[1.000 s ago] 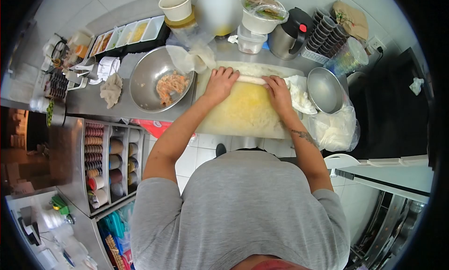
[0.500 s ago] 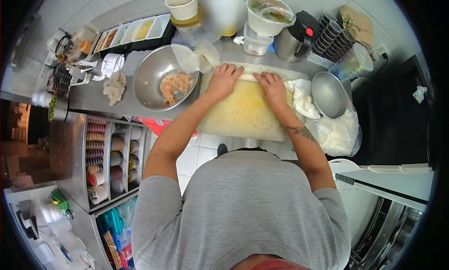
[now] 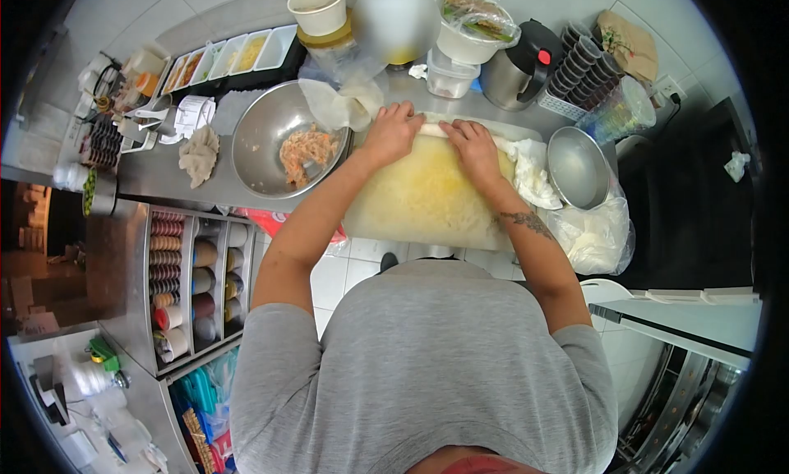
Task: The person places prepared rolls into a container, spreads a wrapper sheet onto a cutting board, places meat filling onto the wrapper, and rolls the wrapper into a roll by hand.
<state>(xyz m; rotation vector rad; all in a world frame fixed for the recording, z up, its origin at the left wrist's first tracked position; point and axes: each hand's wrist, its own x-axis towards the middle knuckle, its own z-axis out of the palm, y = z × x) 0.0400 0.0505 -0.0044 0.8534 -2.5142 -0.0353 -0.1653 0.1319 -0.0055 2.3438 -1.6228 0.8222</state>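
A long pale roll in a thin wrapper (image 3: 431, 130) lies across the far part of the yellowed cutting board (image 3: 423, 196). My left hand (image 3: 395, 133) has its curled fingers on the roll's left end. On the right part of it rests my right hand (image 3: 474, 145), fingers bent and pressed down. Both hands cover much of the roll. Left of the board, a steel bowl (image 3: 255, 149) contains orange-pink minced filling (image 3: 309, 155). Thin wrapper sheets (image 3: 349, 104) hang over that bowl's rim. A crumpled white cloth (image 3: 532, 174) touches the board's right side.
A round metal pan (image 3: 578, 168) and a plastic bag with white contents (image 3: 593, 237) are at the right. Along the back stand a vacuum jug (image 3: 516, 73), stacked black cups (image 3: 579, 67), a white tub (image 3: 460, 43) and a tray of ingredient containers (image 3: 238, 57).
Both hands have shifted slightly away from me, toward the board's far edge. My right hand has also slid a little left along the roll.
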